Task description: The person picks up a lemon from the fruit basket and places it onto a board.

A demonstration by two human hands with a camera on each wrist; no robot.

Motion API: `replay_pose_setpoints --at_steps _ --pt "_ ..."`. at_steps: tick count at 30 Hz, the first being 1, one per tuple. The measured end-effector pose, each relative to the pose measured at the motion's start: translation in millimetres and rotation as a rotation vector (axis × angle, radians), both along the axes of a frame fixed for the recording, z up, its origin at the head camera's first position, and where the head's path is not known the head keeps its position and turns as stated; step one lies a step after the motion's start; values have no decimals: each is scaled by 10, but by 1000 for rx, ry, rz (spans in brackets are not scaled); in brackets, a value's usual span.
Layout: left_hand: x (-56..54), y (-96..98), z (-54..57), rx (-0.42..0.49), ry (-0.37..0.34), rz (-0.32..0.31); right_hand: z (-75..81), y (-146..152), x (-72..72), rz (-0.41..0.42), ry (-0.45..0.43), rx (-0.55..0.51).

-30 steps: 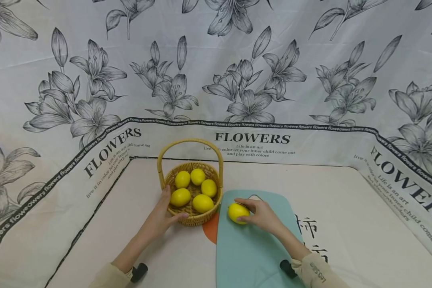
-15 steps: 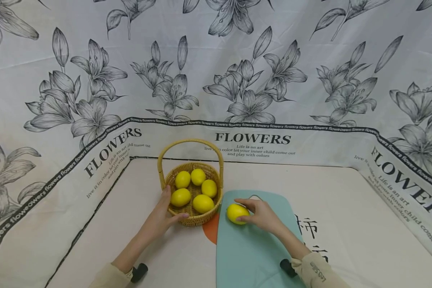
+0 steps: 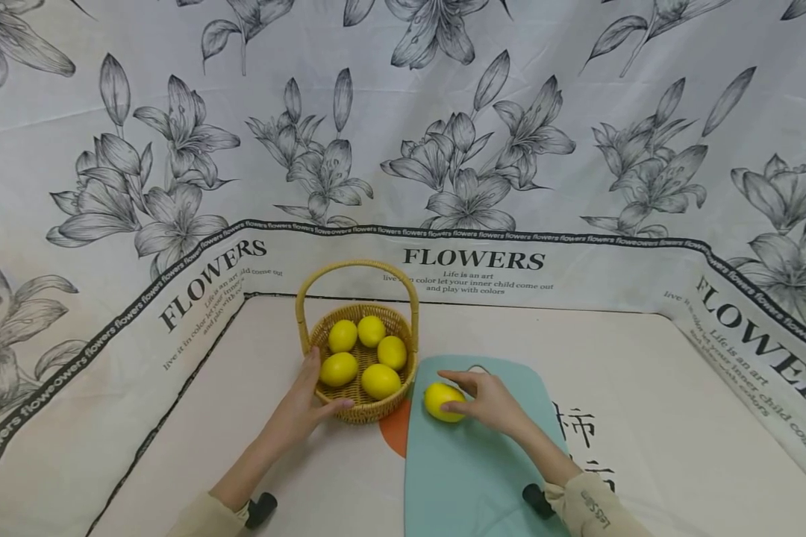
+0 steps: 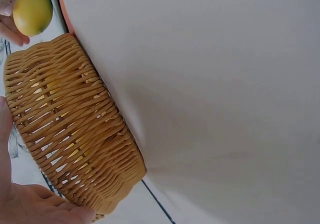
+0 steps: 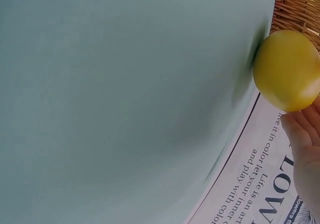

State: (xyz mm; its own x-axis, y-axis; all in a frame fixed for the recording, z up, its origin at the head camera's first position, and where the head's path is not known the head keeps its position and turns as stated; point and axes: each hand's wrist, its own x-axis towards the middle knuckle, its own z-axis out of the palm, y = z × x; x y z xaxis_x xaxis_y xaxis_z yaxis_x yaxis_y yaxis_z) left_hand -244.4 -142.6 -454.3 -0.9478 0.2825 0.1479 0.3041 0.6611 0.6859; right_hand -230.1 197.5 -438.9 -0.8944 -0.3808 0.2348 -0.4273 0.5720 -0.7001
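One yellow lemon is pinched in the right hand, over the turquoise board.
The thumb and the fingers grasp it near the eleven o'clock side of the board; whether it touches the board, I cannot tell. At ten o'clock from it, a wicker basket stands on the pale tabletop, with five other lemons inside. The left hand holds the basket, thumb at seven o'clock, fingers at nine. At twelve o'clock hangs a flower-printed cloth.
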Motion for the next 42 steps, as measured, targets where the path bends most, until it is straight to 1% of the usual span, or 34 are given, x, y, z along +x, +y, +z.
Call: replay_pose_setpoints --at_steps 8,14,19,32,36,42 --pt "4 -6 -8 7 7 2 41 -30 -18 20 25 -18" --pt "14 -12 -13 10 12 12 71 -74 -63 15 2 -31" --pt "20 -7 -12 21 5 11 129 -135 -106 8 -26 -67" --pt "4 18 -1 33 5 1 301 -376 -197 19 -54 -117" --pt "-14 19 -15 29 0 0 321 -468 -224 51 -39 -127" --pt "-12 2 -18 29 -2 12 386 -611 -275 68 -20 -122"
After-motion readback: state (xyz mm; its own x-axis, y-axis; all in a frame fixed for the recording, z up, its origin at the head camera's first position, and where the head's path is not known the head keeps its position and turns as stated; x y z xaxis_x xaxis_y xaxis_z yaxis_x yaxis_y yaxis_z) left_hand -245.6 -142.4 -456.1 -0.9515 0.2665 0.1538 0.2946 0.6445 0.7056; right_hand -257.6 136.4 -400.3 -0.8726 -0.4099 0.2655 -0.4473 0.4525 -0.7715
